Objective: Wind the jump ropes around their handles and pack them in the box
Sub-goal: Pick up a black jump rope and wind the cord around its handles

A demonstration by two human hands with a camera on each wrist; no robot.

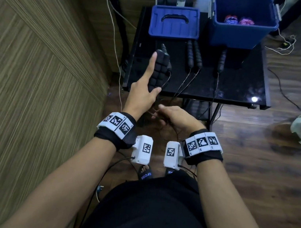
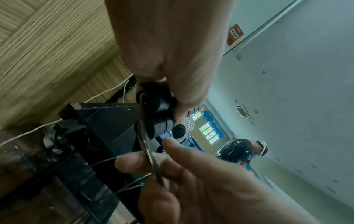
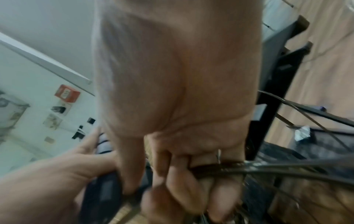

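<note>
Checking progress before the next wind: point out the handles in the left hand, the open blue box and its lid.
handles (image 1: 159,71): head view, middle of the foam grips.
blue box (image 1: 234,36): head view, front wall.
lid (image 1: 173,29): head view, ribbed top face.

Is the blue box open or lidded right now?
Open: the blue box shows wound ropes inside, and its lid lies beside it.

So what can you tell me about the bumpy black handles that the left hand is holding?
The bumpy black handles look like soft foam, moulded in rows of rounded blocks. Two are held together side by side, pointing up and away over the near left edge of the black table. The left hand grips them, index finger stretched along their side and thumb across the bottom. Thin dark rope hangs from their lower ends to the right hand, which pinches it. No rope is wound on them that I can see.
</note>
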